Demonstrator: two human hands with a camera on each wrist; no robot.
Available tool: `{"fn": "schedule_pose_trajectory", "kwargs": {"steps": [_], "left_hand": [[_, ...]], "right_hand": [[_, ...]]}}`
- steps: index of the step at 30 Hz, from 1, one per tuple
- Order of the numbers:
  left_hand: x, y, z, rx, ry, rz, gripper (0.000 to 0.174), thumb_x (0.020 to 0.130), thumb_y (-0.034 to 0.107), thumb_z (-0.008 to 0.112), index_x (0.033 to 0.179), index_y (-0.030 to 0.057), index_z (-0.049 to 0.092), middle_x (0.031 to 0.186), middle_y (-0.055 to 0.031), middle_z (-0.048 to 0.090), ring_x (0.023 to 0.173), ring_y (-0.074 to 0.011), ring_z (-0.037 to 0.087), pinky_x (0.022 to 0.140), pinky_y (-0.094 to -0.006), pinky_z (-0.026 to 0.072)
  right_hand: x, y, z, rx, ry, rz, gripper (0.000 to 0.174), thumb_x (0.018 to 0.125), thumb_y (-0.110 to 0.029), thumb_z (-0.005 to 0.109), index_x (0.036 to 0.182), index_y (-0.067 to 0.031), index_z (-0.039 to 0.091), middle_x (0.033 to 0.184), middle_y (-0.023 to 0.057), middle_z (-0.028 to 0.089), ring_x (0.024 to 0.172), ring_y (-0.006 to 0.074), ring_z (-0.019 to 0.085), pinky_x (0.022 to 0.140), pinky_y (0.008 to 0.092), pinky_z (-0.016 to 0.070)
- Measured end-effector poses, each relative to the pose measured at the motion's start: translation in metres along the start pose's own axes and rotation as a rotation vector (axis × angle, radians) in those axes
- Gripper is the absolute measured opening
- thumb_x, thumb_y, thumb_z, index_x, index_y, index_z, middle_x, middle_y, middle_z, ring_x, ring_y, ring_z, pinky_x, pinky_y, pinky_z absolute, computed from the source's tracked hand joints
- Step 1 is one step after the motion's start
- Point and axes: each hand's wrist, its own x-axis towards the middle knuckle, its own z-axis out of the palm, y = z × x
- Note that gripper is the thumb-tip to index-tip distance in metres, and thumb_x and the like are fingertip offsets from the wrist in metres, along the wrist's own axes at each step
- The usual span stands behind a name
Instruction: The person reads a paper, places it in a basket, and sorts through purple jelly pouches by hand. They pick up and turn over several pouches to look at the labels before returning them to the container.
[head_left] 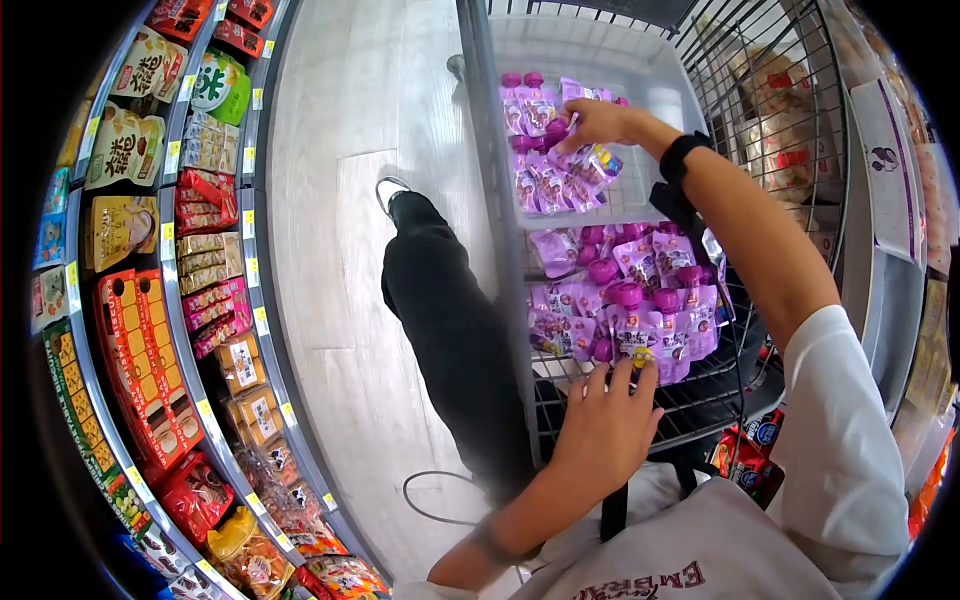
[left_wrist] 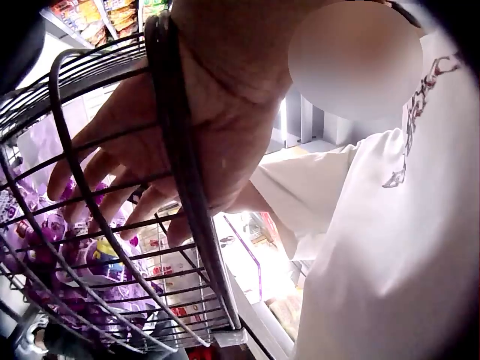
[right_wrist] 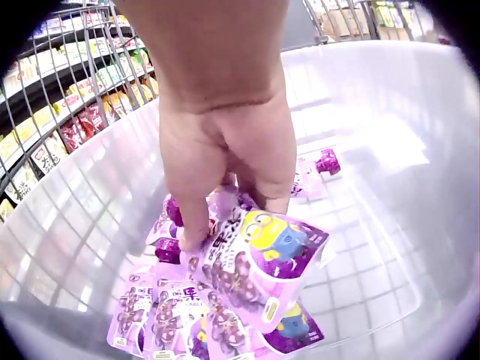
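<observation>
In the head view my right hand [head_left: 597,124] reaches into a translucent bin [head_left: 655,95] and pinches a purple pouch [head_left: 603,163]. The right wrist view shows that hand [right_wrist: 225,150] gripping the pouch [right_wrist: 259,262] by its top, its yellow cartoon figure facing up. More purple pouches [head_left: 550,190] lie beneath it in the bin. My left hand [head_left: 603,430] has its fingers spread against the near edge of a pile of pouches [head_left: 640,330] in the cart. Seen through wire bars in the left wrist view, the same hand [left_wrist: 225,135] has loosely extended fingers.
A wire shopping cart [head_left: 835,120] surrounds the bin, with bagged goods [head_left: 785,125] along its right side. Snack shelves [head_left: 175,240] line the left, across a pale floor [head_left: 330,250]. My dark-trousered leg [head_left: 440,310] stands beside the cart. Red packets [head_left: 745,455] are low at the right.
</observation>
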Motion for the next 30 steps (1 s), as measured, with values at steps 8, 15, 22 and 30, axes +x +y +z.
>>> {"fn": "schedule_pose_trajectory", "kwargs": {"steps": [8, 15, 22, 30], "left_hand": [[0.0, -0.001, 0.0, -0.017, -0.028, -0.008, 0.05, 0.087, 0.023, 0.063, 0.129, -0.0004, 0.049, 0.12, -0.0235, 0.054, 0.109, -0.0384, 0.052, 0.091, -0.0473, 0.0427], [0.001, 0.001, -0.002, -0.015, -0.061, 0.0, 0.05, 0.088, 0.023, 0.063, 0.129, -0.0021, 0.049, 0.12, -0.023, 0.054, 0.11, -0.0385, 0.052, 0.091, -0.0464, 0.0429], [0.001, 0.001, -0.004, -0.033, -0.072, 0.01, 0.049, 0.088, 0.022, 0.062, 0.129, -0.0024, 0.049, 0.122, -0.0233, 0.053, 0.11, -0.0396, 0.051, 0.094, -0.0472, 0.0421], [0.001, 0.003, -0.003, -0.011, -0.092, -0.01, 0.048, 0.089, 0.024, 0.061, 0.128, -0.0011, 0.049, 0.124, -0.0213, 0.053, 0.112, -0.039, 0.051, 0.095, -0.0471, 0.042]], "right_hand": [[-0.004, -0.043, 0.009, -0.079, -0.172, 0.358, 0.082, 0.071, -0.034, 0.084, 0.132, 0.0052, 0.045, 0.142, 0.0223, 0.042, 0.129, 0.0334, 0.044, 0.094, 0.0491, 0.0483], [-0.006, -0.065, 0.021, 0.07, -0.244, 0.49, 0.078, 0.072, -0.036, 0.08, 0.134, -0.0011, 0.048, 0.147, 0.0197, 0.038, 0.135, 0.0395, 0.035, 0.103, 0.0566, 0.0394], [-0.012, -0.068, 0.027, 0.029, -0.098, 0.476, 0.085, 0.065, -0.042, 0.085, 0.133, -0.0038, 0.05, 0.144, 0.0148, 0.044, 0.131, 0.0305, 0.042, 0.1, 0.0442, 0.0423], [-0.02, -0.079, 0.029, 0.2, -0.198, 0.328, 0.084, 0.064, -0.03, 0.086, 0.135, -0.0049, 0.048, 0.14, 0.0158, 0.047, 0.134, 0.0299, 0.039, 0.101, 0.0428, 0.0401]]}}
